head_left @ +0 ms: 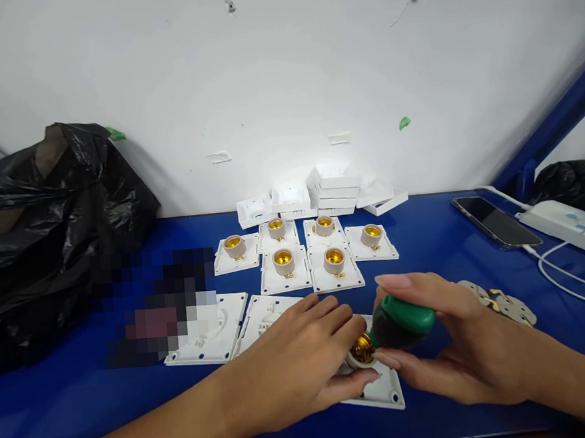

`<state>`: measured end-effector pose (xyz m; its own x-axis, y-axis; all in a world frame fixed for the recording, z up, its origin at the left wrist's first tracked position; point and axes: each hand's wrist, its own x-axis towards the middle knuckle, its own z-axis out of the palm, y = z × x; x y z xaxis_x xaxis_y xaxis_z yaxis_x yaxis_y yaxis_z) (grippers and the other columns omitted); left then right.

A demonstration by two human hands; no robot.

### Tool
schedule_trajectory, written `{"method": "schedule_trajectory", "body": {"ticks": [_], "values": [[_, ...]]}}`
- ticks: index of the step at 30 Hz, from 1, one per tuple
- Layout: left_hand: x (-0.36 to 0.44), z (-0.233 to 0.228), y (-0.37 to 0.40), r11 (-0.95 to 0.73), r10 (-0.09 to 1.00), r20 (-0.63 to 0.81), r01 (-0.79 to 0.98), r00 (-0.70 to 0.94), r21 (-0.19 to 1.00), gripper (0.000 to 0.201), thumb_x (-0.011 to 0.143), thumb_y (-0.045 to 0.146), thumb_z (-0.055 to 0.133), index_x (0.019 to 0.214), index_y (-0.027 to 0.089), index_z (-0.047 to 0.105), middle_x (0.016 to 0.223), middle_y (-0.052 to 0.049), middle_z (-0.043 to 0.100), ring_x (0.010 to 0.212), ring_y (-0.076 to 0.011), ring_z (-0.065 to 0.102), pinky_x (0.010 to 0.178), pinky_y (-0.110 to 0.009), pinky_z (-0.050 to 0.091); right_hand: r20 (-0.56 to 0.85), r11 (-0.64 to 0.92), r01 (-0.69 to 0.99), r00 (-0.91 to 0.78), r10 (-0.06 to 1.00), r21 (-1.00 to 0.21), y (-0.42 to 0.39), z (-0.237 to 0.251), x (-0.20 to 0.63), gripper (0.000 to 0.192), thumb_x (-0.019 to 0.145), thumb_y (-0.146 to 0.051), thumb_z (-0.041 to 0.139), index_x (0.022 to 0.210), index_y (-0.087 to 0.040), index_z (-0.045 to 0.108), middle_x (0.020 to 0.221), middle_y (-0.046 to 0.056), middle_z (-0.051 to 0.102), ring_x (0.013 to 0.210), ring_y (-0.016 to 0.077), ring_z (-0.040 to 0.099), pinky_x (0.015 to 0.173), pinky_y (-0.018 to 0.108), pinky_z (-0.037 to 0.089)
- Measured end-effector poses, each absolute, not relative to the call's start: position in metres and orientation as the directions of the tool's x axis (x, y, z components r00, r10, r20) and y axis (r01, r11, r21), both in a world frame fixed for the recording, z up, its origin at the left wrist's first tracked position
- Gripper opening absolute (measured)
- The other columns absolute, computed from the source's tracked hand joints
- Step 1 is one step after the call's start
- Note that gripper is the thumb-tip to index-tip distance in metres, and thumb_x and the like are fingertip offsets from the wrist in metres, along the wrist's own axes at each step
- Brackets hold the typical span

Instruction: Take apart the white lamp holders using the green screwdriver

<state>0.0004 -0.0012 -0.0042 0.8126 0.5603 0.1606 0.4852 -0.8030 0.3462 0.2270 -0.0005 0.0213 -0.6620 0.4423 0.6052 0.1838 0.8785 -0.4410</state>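
Observation:
My left hand [314, 351] is closed around a ceramic lamp socket [355, 359] with a brass-coloured inside, which sits on a white square plate [392, 387] near the table's front. In my right hand [461, 340] is a screwdriver with a green and black handle [404, 321]. It is tilted, its lower end pointing into the socket; the tip is hidden. Beyond my hands, several white plates carrying sockets [334, 261] lie in a group. Left of my hands are two white plates without sockets, a left one [236, 316] and a right one [278, 305] partly covered by my left hand.
White square covers [338, 192] are stacked by the wall. A black plastic bag [57, 229] fills the left side. At the right are a phone [496, 221], a power strip [568, 226] and cables. Loose sockets [512, 307] lie behind my right hand on the blue table [135, 410].

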Motion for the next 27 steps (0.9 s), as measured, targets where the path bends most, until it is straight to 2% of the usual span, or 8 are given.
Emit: {"method": "schedule_trajectory", "body": {"ticks": [11, 16, 27], "values": [[0.0004, -0.0041, 0.0004, -0.803, 0.552, 0.143, 0.477, 0.822, 0.358, 0.021, 0.099, 0.038, 0.067, 0.091, 0.020, 0.061, 0.101, -0.005, 0.071, 0.101, -0.0268, 0.068, 0.092, -0.040, 0.053, 0.611, 0.868, 0.171, -0.648, 0.455, -0.466, -0.0014, 0.0206, 0.2259, 0.081, 0.095, -0.015, 0.063, 0.161, -0.036, 0.020, 0.092, -0.002, 0.074, 0.072, 0.0187, 0.072, 0.065, 0.029, 0.063], [0.0001, -0.0041, -0.0008, -0.805, 0.559, 0.164, 0.484, 0.813, 0.344, 0.021, 0.099, 0.039, 0.069, 0.095, 0.019, 0.062, 0.102, -0.006, 0.071, 0.101, -0.0271, 0.068, 0.092, -0.041, 0.053, 0.601, 0.867, 0.201, -0.649, 0.466, -0.456, -0.0012, 0.0204, 0.2264, 0.081, 0.096, -0.018, 0.063, 0.161, -0.035, 0.020, 0.088, -0.002, 0.073, 0.066, 0.0191, 0.070, 0.059, 0.030, 0.060], [-0.0005, -0.0047, -0.0007, -0.809, 0.557, 0.170, 0.483, 0.813, 0.336, 0.023, 0.101, 0.042, 0.065, 0.095, 0.020, 0.065, 0.104, -0.006, 0.071, 0.104, -0.0268, 0.068, 0.094, -0.040, 0.053, 0.622, 0.874, 0.200, -0.633, 0.461, -0.444, -0.0018, 0.0197, 0.2259, 0.078, 0.095, -0.018, 0.063, 0.160, -0.034, 0.022, 0.090, -0.002, 0.075, 0.069, 0.0199, 0.072, 0.060, 0.030, 0.062]]}}
